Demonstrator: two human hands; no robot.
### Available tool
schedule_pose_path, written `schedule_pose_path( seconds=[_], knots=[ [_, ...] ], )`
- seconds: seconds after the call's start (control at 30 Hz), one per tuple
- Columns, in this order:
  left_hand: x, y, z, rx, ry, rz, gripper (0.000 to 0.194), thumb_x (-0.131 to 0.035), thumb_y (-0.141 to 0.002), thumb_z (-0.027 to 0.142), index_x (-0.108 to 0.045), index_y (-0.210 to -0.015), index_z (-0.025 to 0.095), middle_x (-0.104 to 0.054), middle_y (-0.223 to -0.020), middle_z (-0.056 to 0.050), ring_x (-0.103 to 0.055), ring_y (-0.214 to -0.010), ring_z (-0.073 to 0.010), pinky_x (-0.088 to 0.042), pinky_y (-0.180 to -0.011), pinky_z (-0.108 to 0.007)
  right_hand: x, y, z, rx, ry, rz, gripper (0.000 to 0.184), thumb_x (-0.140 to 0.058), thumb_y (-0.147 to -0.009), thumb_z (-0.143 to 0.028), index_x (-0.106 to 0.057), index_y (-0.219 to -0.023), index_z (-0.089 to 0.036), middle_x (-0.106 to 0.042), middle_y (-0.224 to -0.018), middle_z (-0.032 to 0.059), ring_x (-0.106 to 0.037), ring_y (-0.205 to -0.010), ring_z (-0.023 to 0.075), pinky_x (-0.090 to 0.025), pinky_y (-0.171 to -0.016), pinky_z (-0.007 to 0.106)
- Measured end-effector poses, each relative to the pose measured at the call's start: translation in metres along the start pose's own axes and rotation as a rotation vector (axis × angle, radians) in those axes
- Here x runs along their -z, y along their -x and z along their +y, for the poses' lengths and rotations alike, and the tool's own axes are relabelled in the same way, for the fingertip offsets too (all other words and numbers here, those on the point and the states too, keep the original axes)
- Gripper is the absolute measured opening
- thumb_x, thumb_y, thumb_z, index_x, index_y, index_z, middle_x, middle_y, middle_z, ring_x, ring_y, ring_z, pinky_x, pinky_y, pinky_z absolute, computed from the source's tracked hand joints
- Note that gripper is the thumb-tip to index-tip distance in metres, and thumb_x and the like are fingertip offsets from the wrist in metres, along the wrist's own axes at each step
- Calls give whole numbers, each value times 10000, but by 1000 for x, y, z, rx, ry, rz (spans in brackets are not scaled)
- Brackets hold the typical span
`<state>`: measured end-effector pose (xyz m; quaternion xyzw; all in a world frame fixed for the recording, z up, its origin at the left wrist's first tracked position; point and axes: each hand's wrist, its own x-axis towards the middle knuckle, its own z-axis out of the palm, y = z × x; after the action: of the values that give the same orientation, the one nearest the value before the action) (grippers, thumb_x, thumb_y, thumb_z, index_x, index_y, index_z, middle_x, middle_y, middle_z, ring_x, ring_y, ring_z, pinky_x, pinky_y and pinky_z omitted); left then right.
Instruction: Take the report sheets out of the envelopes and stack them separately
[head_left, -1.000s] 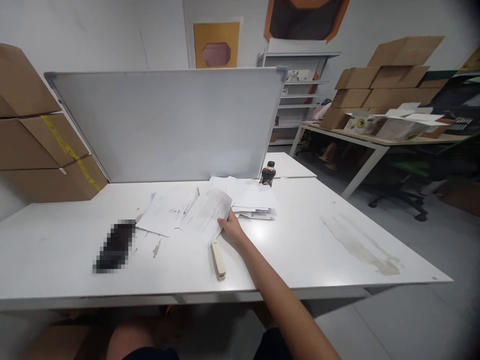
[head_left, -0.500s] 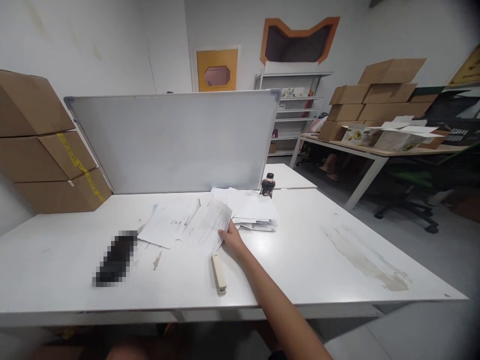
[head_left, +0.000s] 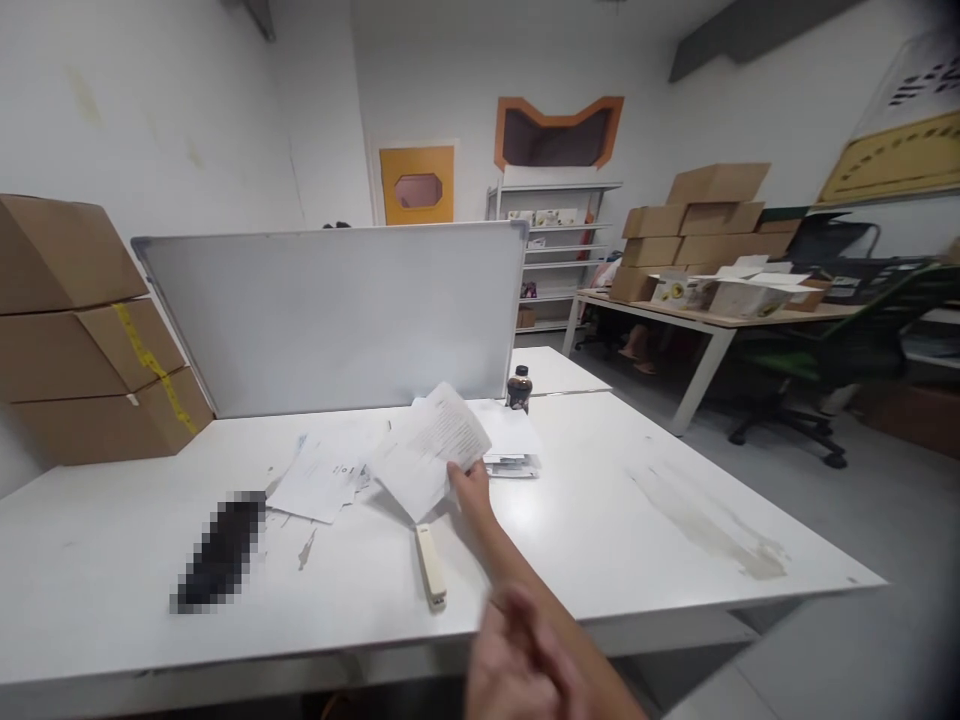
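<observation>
My right hand (head_left: 472, 490) is closed on the right edge of a printed sheet of paper (head_left: 431, 450), thumb on top, and the sheet is tilted up off the table. Close to the camera at the bottom, in front of my right forearm, is my left hand (head_left: 517, 660); it is smeared by motion and its fingers are not clear. A cream stapler (head_left: 430, 568) lies on the table just below the held sheet. More loose papers (head_left: 319, 478) lie to the left, and a stack of papers (head_left: 514, 440) is right behind my right hand.
The white table (head_left: 585, 530) carries a dark bottle (head_left: 518, 388) at the back and a pixelated dark object (head_left: 221, 550) at left. A whiteboard (head_left: 337, 320) stands along the far edge. Cardboard boxes (head_left: 90, 350) are stacked at left. An office chair (head_left: 817, 370) is at right.
My right hand has lifted the printed sheet and tilted it higher. My left hand has come into view at the bottom. The camera view has tipped up and turned slightly right.
</observation>
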<state>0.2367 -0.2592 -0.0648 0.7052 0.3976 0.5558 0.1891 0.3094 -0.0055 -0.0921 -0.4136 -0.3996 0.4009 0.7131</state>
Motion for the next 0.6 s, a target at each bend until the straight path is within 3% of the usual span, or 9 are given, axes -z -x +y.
schedule_pose_path(
  seconds=[0.1, 0.17, 0.27, 0.37, 0.43, 0.5, 0.6],
  knots=[
    [15, -32, -25, 20, -43, 210, 405, -450, -949, 192, -477, -1344, 277, -635, -1095, -97, -645, -959, -226, -576, -757, -386, 14, 28, -36, 42, -167, 98, 658, -644, -726, -339, -479, -1348, -201, -654, -1274, 105, -584, -1201, 254, -406, -1084, 450],
    [29, -41, -47, -79, -279, 295, 477, -475, -900, 130, -465, -1363, 246, -626, -1169, -120, -617, -1103, -268, -545, -889, -449, 29, 63, -61, -8, -280, 60, 669, -645, -749, -324, -452, -1383, -231, -641, -1305, 96, -594, -1207, 243, -429, -1074, 438],
    [46, -32, -74, -324, -682, 193, 643, -484, -839, 29, -420, -1445, 236, -564, -1358, -144, -394, -1401, -340, -369, -1098, -575, 59, 124, -88, -235, -295, -19, 697, -720, -714, -292, -488, -1370, -254, -632, -1326, 106, -621, -1182, 271, -484, -1019, 446],
    [49, -16, -78, -508, -851, 198, 619, -462, -843, 5, -514, -1396, 278, -635, -1306, -95, -321, -1456, -288, -238, -1182, -547, 90, 170, -102, -378, -178, -9, 712, -789, -656, -322, -552, -1323, -251, -656, -1289, 118, -624, -1176, 306, -504, -987, 472],
    [48, -12, -70, -600, -842, 174, 481, -453, -884, 41, -633, -1261, 280, -702, -1206, -60, -409, -1406, -253, -225, -1192, -488, 105, 185, -107, -404, -105, 37, 716, -817, -622, -345, -587, -1293, -248, -693, -1218, 118, -630, -1161, 327, -512, -970, 490],
    [46, -15, -61, -647, -733, 89, 382, -439, -920, 75, -687, -1148, 255, -740, -1116, -42, -540, -1293, -235, -312, -1144, -433, 118, 192, -111, -405, -71, 77, 711, -814, -637, -386, -594, -1301, -254, -709, -1179, 121, -640, -1137, 339, -529, -933, 497],
    [40, -17, -53, -552, -490, 46, 311, -443, -943, 132, -696, -1099, 226, -756, -1034, -52, -667, -1100, -225, -486, -963, -376, 133, 192, -112, -252, -89, 224, 747, -724, -728, -508, -502, -1405, -283, -676, -1234, 128, -667, -1063, 317, -555, -851, 473]
  ],
)
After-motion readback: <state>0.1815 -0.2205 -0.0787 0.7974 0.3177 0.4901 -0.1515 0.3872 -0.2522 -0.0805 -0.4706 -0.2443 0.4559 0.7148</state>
